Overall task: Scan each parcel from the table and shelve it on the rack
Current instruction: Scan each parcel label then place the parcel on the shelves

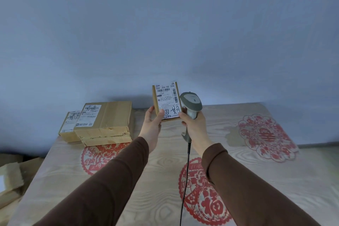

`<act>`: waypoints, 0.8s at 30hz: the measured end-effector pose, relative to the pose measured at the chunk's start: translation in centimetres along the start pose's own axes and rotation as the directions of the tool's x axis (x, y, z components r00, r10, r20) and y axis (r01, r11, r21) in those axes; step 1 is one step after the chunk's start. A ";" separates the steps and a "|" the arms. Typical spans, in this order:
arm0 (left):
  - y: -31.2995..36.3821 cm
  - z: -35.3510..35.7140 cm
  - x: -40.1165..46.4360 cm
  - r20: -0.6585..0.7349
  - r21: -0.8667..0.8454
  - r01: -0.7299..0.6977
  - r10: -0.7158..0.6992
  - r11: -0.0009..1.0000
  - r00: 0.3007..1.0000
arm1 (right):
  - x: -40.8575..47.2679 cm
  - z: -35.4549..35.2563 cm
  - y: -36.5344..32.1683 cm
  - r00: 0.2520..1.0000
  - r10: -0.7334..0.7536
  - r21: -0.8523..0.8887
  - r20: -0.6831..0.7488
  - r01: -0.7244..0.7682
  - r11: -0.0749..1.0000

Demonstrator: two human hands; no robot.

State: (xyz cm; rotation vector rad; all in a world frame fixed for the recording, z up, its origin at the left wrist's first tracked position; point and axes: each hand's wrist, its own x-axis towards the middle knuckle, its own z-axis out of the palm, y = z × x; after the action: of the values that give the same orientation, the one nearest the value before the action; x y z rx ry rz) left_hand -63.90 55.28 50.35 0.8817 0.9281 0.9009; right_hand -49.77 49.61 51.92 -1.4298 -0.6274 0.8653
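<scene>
At the bottom of the frame, two brown sleeves reach forward over the surface [275, 180], a pale wood-grain top dressed with red paper-cut medallions. A dark cable runs up the lower centre to the scanner [190, 108], a grey handheld unit. The right hand [194, 126] has its grip closed around the scanner's handle, head tipped toward the label. Just left of it, in the middle of the frame, the left hand [153, 123] holds the small parcel [167, 102] upright above the surface, grip pinching its lower left corner, thumb on the label face and fingers behind.

The small parcel is a flat brown cardboard piece nearly covered by a white shipping label with barcodes, printed code and bold handwritten marks at the bottom. It looks light and fairly stiff, easy for one hand; holding it by the lower edge seems sensible, since that leaves the barcodes uncovered. The label paper lifts slightly at the top, so rubbing there may tear it.

Farther back, at middle left, two larger cardboard parcels [104, 121] rest against the blue-grey wall [165, 24], one with a crushed, taped front edge. No rack shows.
</scene>
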 end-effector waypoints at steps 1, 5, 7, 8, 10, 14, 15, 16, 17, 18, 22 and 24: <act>0.4 0.8 -1.3 0.017 -0.003 -0.026 0.026 1.000 1.000 | -1.2 -1.0 -1.2 0.999 -0.035 -0.003 0.013 0.035 0.999; 1.8 4.0 -7.4 0.038 0.032 -0.147 0.145 0.989 0.989 | -6.9 -4.8 -5.7 0.980 -0.201 -0.045 0.007 0.201 0.979; 2.3 5.5 -10.8 0.039 0.055 -0.192 0.190 0.980 0.981 | -10.5 -6.5 -8.0 0.965 -0.257 -0.070 0.048 0.260 0.963; 2.5 6.2 -12.3 0.042 0.061 -0.211 0.208 0.976 0.977 | -12.4 -7.4 -9.0 0.957 -0.278 -0.089 0.084 0.285 0.954; 2.8 7.6 -15.2 0.040 0.059 -0.253 0.251 0.966 0.967 | -15.9 -8.9 -10.9 0.932 -0.329 -0.140 0.149 0.350 0.926; 3.4 9.4 -19.7 0.025 0.060 -0.326 0.325 0.943 0.945 | -20.8 -11.0 -13.3 0.898 -0.399 -0.209 0.187 0.433 0.877; 3.5 9.6 -20.6 0.020 0.059 -0.339 0.338 0.939 0.941 | -21.7 -11.3 -13.7 0.895 -0.406 -0.218 0.184 0.440 0.871; 3.7 9.8 -21.4 0.018 0.060 -0.349 0.349 0.935 0.937 | -22.4 -11.7 -14.0 0.893 -0.411 -0.214 0.184 0.445 0.870; 3.8 9.9 -22.3 0.022 0.061 -0.361 0.361 0.930 0.932 | -23.1 -12.0 -14.4 0.892 -0.414 -0.203 0.183 0.446 0.871; 4.0 10.0 -23.0 0.026 0.063 -0.372 0.371 0.926 0.928 | -23.7 -12.2 -14.8 0.891 -0.416 -0.191 0.184 0.448 0.873; 4.4 10.2 -25.3 0.029 0.068 -0.408 0.406 0.911 0.913 | -25.9 -12.8 -16.0 0.887 -0.421 -0.186 0.189 0.453 0.872; 4.6 10.1 -26.0 0.028 0.071 -0.414 0.413 0.908 0.910 | -26.7 -12.9 -16.5 0.884 -0.422 -0.186 0.201 0.457 0.870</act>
State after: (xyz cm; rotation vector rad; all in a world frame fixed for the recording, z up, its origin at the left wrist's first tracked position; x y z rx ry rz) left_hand -64.12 31.00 64.89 1.1753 0.7790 1.2272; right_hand -52.19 21.46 70.71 -1.3491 -1.1552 0.5510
